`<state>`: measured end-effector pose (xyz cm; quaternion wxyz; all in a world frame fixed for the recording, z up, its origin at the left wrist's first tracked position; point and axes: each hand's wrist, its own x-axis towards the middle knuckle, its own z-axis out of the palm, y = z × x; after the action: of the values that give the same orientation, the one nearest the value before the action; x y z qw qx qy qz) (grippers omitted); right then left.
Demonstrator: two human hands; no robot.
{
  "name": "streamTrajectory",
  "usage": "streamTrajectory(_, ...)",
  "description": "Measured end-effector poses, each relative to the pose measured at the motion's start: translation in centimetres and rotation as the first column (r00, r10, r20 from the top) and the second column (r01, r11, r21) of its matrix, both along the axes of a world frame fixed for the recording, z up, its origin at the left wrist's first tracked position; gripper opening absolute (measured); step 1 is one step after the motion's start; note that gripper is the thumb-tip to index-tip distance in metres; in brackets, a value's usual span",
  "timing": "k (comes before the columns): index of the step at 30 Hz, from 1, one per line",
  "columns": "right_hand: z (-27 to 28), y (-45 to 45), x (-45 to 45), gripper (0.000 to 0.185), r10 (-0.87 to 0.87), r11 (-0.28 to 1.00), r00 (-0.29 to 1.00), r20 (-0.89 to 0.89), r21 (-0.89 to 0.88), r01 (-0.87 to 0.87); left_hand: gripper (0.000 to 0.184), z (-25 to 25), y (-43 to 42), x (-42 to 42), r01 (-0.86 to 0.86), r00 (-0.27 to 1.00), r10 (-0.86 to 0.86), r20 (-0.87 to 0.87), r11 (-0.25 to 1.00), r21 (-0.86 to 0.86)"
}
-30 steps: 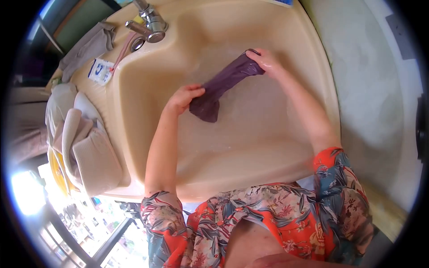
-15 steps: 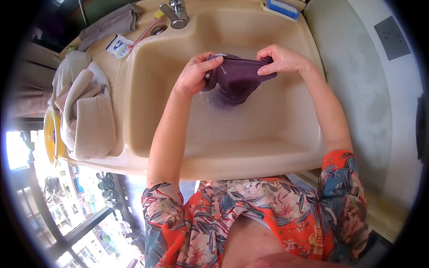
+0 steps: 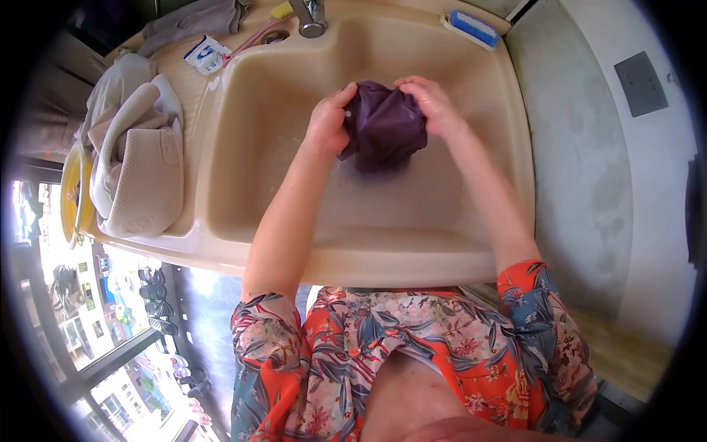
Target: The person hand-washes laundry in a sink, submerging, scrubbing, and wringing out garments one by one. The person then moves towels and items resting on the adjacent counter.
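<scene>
Head view: left hand (image 3: 329, 120) curled around dark purple cloth (image 3: 384, 125)

A beige ribbed worktop (image 3: 193, 110) adjoins the sink basin (image 3: 243, 184) in the upper left of the frame. On it lie a grey cloth (image 3: 195, 28), a white-and-blue packet (image 3: 206, 55) and, toward the left edge, pale bundled fabric (image 3: 140, 177). A blue-bristled brush (image 3: 473, 29) rests on the sink's rim, upper right of the frame.

Worn on the head; faces steeply down into the sink (image 3: 412, 254), seemingly close.
</scene>
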<state>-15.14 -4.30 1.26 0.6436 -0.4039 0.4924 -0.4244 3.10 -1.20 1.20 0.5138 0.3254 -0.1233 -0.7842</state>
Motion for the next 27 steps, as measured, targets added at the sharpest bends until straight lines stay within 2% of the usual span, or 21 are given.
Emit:
streamTrajectory(2, -1.3, 2.3, 5.6, 0.014, -0.213, 0.877, 0.892, -0.399, -0.481, -0.005, 0.021, -1.4, -0.3, -0.5, -0.092, 0.996, 0.093, 0.005, 0.984, 0.153)
streamTrajectory(3, -1.5, 2.9, 6.8, 0.016, -0.229, 0.853, 0.857, -0.462, -0.52, -0.053, 0.024, -5.1, -1.2, 0.1, -0.103, 0.995, 0.103, 0.002, 0.994, 0.027)
streamTrajectory(4, -1.8, 3.4, 7.8, 0.019, -0.25, 0.825, 0.817, -0.52, -0.556, -0.101, 0.024, -4.9, -1.0, 1.0, 0.064, 0.987, -0.096, 0.132, 0.973, 0.221)
streamTrajectory(5, -2.0, 3.8, 8.6, 0.021, -0.277, 0.797, 0.772, -0.572, -0.586, -0.148, 0.024, -6.9, -0.4, 0.7, -0.059, 0.972, 0.081, 0.222, 0.993, -0.103)
streamTrajectory(7, -2.2, 3.9, 9.3, 0.026, -0.338, 0.729, 0.67, -0.661, -0.634, -0.258, 0.023, -6.1, 0.7, -1.2, -0.238, 0.943, 0.256, 0.213, 0.966, -0.106)
streamTrajectory(8, -2.7, 2.8, 8.9, 0.028, -0.351, 0.779, 0.613, -0.708, -0.584, -0.229, 0.022, -2.4, 1.3, -2.7, -0.277, 0.954, 0.238, 0.18, 0.932, 0.235)
streamTrajectory(10, -3.9, -0.8, 7.3, 0.032, -0.361, 0.862, 0.489, -0.794, -0.484, -0.152, 0.02, -1.3, 1.1, -3.5, -0.28, 0.952, 0.243, 0.188, 0.938, 0.205)
streamTrajectory(11, -3.9, -0.4, 7.4, 0.034, -0.431, 0.818, 0.506, -0.747, -0.561, -0.132, 0.02, -2.2, 0.6, -3.2, -0.284, 0.953, 0.25, 0.169, 0.934, 0.218)
streamTrajectory(12, -2.4, 1.5, 8.1, 0.033, -0.399, 0.831, 0.557, -0.729, -0.544, -0.117, 0.019, -2.9, 0.2, -3.1, -0.288, 0.954, 0.257, 0.154, 0.93, 0.23)
streamTrajectory(13, -1.2, 4.5, 9.2, 0.032, -0.397, 0.723, 0.656, -0.642, -0.659, -0.207, 0.02, -3.5, 0.1, -3.0, -0.279, 0.956, 0.247, 0.16, 0.934, 0.222)
streamTrajectory(15, -1.2, 5.9, 9.1, 0.031, -0.369, 0.657, 0.717, -0.592, -0.712, -0.25, 0.021, -4.4, 0.2, -3.1, -0.253, 0.96, 0.22, 0.171, 0.946, 0.204)
streamTrajectory(17, -3.7, 3.8, 7.0, 0.031, -0.337, 0.782, 0.662, -0.67, -0.59, -0.199, 0.022, -4.8, 0.7, -3.0, -0.231, 0.963, 0.196, 0.186, 0.954, 0.193)
streamTrajectory(18, -4.5, 1.7, 5.2, 0.029, -0.329, 0.873, 0.648, -0.686, -0.483, -0.068, 0.024, -3.8, 1.0, -4.1, -0.152, 0.984, 0.119, 0.133, 0.949, 0.278)
streamTrajectory(19, -6.7, -1.2, 1.7, 0.031, -0.136, 0.96, 0.564, -0.815, -0.25, -0.13, 0.023, -1.2, 1.9, -5.0, -0.041, 0.993, 0.009, 0.114, 0.958, 0.284)
streamTrajectory(20, -7.7, -1.6, -1.2, 0.034, 0.019, 0.975, 0.636, -0.771, -0.127, -0.183, 0.022, 0.7, 2.8, -5.3, 0.07, 0.99, -0.101, 0.096, 0.955, 0.289)
streamTrajectory(21, -8.2, -1.7, -3.8, 0.037, 0.174, 0.968, 0.689, -0.703, -0.006, -0.251, 0.031, 0.7, 3.0, -5.0, 0.159, 0.987, -0.159, -0.019, 0.959, 0.234)
streamTrajectory(23, -7.2, -1.9, -7.8, 0.04, 0.285, 0.958, 0.726, -0.626, 0.201, -0.204, 0.034, -1.3, 1.2, -2.5, 0.202, 0.971, -0.213, 0.104, 0.973, 0.112)
streamTrajectory(24, -6.9, -2.6, -9.0, 0.037, 0.231, 0.962, 0.753, -0.616, 0.261, -0.081, 0.036, -3.2, 0.1, -0.4, 0.229, 0.956, -0.236, 0.174, 0.972, 0.059)
streamTrajectory(25, -7.0, -3.2, -10.6, 0.04, 0.163, 0.964, 0.836, -0.524, 0.264, -0.022, 0.037, -4.7, -0.5, 1.6, 0.142, 0.887, -0.174, 0.428, 0.984, 0.106)
streamTrajectory(26, -6.6, -3.0, -11.0, 0.046, 0.06, 0.981, 0.831, -0.553, 0.188, 0.055, 0.038, -6.2, -1.2, 3.7, 0.052, 0.746, -0.119, 0.655, 0.991, 0.122)
streamTrajectory(27, -7.7, -3.0, -11.8, 0.049, 0.036, 0.987, 0.772, -0.635, 0.142, 0.071, 0.039, -8.4, -1.7, 6.2, 0.069, 0.581, -0.215, 0.785, 0.974, 0.216)
